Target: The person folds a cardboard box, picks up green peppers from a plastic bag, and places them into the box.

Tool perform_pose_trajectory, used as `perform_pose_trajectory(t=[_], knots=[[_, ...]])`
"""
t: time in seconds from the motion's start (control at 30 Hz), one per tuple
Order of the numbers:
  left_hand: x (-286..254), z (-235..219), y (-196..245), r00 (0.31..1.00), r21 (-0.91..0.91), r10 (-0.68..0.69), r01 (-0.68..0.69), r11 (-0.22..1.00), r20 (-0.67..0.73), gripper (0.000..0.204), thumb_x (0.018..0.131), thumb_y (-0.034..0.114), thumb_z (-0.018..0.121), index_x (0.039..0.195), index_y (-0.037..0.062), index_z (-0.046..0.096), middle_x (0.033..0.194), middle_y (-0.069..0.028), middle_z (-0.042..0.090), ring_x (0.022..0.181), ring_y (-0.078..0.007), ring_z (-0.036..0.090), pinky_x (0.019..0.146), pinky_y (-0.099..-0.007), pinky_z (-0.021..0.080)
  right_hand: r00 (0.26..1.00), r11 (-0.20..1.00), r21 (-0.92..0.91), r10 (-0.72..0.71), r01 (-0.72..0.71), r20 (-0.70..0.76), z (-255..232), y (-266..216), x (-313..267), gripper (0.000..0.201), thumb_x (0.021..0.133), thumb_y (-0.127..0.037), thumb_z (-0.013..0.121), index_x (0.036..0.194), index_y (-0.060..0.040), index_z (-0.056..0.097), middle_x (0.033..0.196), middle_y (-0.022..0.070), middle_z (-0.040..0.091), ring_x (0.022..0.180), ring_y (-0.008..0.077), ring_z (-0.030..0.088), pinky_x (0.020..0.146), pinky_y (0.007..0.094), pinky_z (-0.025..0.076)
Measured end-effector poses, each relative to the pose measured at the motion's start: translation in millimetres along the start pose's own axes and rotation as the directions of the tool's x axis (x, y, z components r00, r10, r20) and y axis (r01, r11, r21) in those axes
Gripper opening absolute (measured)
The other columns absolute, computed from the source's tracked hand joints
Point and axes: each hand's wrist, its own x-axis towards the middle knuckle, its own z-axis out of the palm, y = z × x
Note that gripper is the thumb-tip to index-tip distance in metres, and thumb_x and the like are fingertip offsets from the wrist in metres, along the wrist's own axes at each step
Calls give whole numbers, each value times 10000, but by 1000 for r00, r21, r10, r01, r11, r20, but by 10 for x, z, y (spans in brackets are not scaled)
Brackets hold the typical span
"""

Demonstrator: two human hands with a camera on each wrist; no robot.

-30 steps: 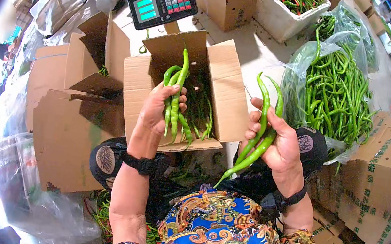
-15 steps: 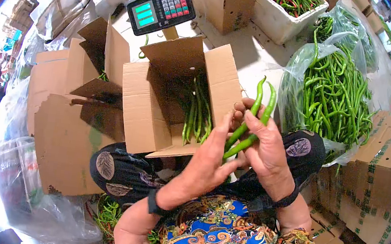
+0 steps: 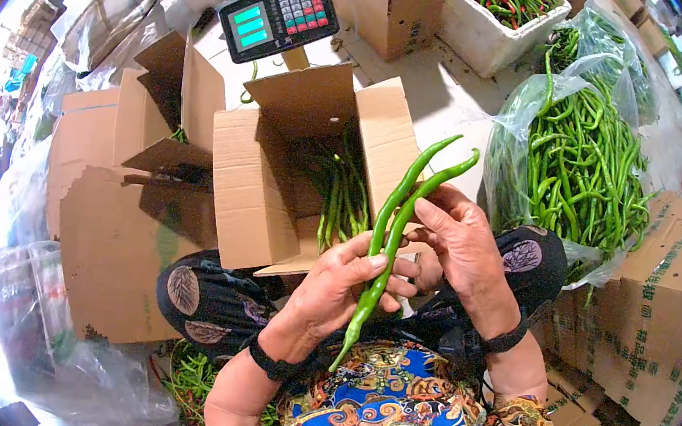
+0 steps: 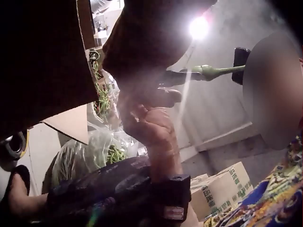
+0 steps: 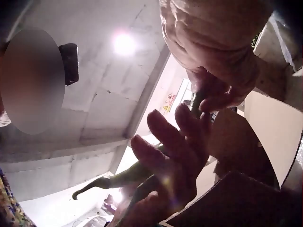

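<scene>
The left hand (image 3: 337, 281) is curling round two peppers (image 3: 396, 232) near the carton's (image 3: 248, 189) near right corner; the right hand (image 3: 471, 250) is touching them, grip unclear. Green Chinese lettering (image 3: 649, 293) is marking a box (image 3: 671, 334).

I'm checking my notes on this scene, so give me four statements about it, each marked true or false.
1. The left hand holds two green chillies. True.
2. The cardboard box beyond the left hand is taped shut. False: its flaps stand open and more chillies lie inside.
3. The display beside the keypad is lit. True.
4. The large clear bag at the head view's right holds only red chillies. False: its chillies are green.
</scene>
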Motion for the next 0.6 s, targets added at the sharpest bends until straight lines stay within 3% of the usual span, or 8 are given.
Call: perform_pose_trajectory(t=[0.07,0.23,0.37,0.43,0.47,0.5,0.57,0.6], knots=[[8,-14,-4,1000,7,9,-9,1000,-25,422,928,159,572,1296,2,436,1032,-166,638,809,-206,671,635,-283,580,999,998,-37,46,-45,25,25,-69,-28,259,931,-142,594,1160,-21,591,1061,56,649,923,151,635,788,294,524],[-6,-127,341,928,117,268,-246,962,-258,337,891,52,557,1208,-3,455,959,-129,589,759,-166,591,649,-266,548,982,942,-295,-182,161,-47,-193,-613,-388,266,944,-152,557,1153,10,591,1008,95,675,867,137,641,735,249,510],[216,-553,651,885,57,333,-334,941,-326,326,931,15,496,1251,-36,456,976,-137,591,783,-187,598,722,-290,558,819,771,-571,-504,282,-275,-905,-1121,-609,229,935,-149,564,1094,6,616,965,79,681,814,120,635,716,270,514],[423,-634,727,847,104,315,-300,948,-429,349,940,26,487,1280,-36,440,1065,-166,587,872,-211,615,750,-298,556,769,768,-607,-509,203,-387,-1468,-1179,-565,223,941,-143,545,1078,13,624,950,84,686,802,117,633,700,265,514],[502,-1157,719,893,300,370,-290,909,-256,404,941,66,500,1323,-34,415,1186,-170,561,998,-227,606,841,-318,523,769,756,-639,-490,140,-411,-1802,-1121,-537,220,921,-146,559,1057,8,638,931,89,692,800,131,641,698,278,516],[625,-1282,613,702,516,491,-203,832,-516,463,934,114,525,1355,-28,394,1213,-146,566,1060,-218,583,908,-321,469,769,739,-668,-474,84,-428,-2168,-997,-493,217,902,-148,572,1036,3,652,913,94,698,799,145,649,695,291,518],[567,-933,612,583,630,578,-140,764,-571,486,923,155,559,1348,-31,416,1172,-112,596,1048,-202,579,923,-309,436,749,417,-883,-510,-214,-423,-2881,-710,-400,248,828,-203,630,990,-21,676,892,135,700,817,238,675,713,359,526],[536,-884,615,590,634,576,-134,761,-566,486,923,155,559,1348,-31,416,1172,-112,596,1048,-202,579,923,-309,436,753,291,-901,-500,-321,-429,-2962,-611,-397,249,796,-227,646,949,-35,683,899,156,694,851,285,670,741,394,524]])
